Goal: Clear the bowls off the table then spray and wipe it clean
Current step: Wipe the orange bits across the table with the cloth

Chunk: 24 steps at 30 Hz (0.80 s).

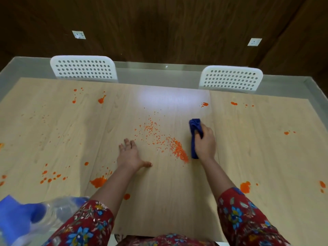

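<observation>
Nearest the camera, at the lower left, a blurred blue-and-clear plastic item (26, 215), probably the spray bottle, sat beside the left sleeve (85, 224). No bowls were in view on the table (159, 201).

The blue cloth (195, 132) lay folded on the surface right of centre. The right hand (205, 142) gripped it from above, fingers curled round it.

Risk: a fast stroke toward the near edge would likely sweep the orange crumbs (179, 150) onto the floor. Dragging the crumbs through the orange stains (98, 181) would likely smear them. Stains near the far corners could be missed.

The left hand (130, 153) lay flat on the table, fingers spread and holding nothing, well apart from the cloth. The crumbs lay between the two hands, densest just beside the near end of the cloth. The stains lay on both sides of the hands. Two white chairs (83, 68) stood at the far edge.
</observation>
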Available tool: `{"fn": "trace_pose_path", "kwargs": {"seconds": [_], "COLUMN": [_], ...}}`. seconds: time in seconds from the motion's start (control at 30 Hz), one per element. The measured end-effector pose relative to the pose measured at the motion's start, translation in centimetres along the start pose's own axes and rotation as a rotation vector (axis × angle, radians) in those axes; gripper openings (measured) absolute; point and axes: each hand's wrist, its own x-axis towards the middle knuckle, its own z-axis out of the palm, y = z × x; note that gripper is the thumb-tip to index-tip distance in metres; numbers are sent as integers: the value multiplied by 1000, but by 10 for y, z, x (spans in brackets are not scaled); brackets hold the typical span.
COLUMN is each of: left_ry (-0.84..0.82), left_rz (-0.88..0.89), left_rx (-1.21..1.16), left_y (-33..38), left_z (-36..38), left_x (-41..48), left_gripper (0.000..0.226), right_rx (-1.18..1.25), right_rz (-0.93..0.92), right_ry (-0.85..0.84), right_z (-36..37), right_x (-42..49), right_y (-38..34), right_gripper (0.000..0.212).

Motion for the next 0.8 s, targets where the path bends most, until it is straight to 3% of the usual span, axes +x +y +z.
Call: {"fn": "trace_pose_path", "kwargs": {"seconds": [0.2, 0.43, 0.57, 0.8], "left_ry": [9, 14, 53, 148], "left_rz": [9, 12, -2, -19], "left_rx": [17, -3, -10, -133], "left_y": [0, -2, -1, -15], "left_z": [1, 1, 3, -12], "left_x": [1, -1, -6, 16], "left_gripper": [133, 132, 130, 122], "right_rx": [-282, -274, -158, -150], "right_rz": [242, 155, 90, 155], "right_ry": [47, -40, -112, 68], "right_z": [-54, 32, 62, 24], "right_x": [-43, -80, -53, 25], "right_y": [65, 1, -39, 9], "right_gripper": [44, 55, 43, 43]}}
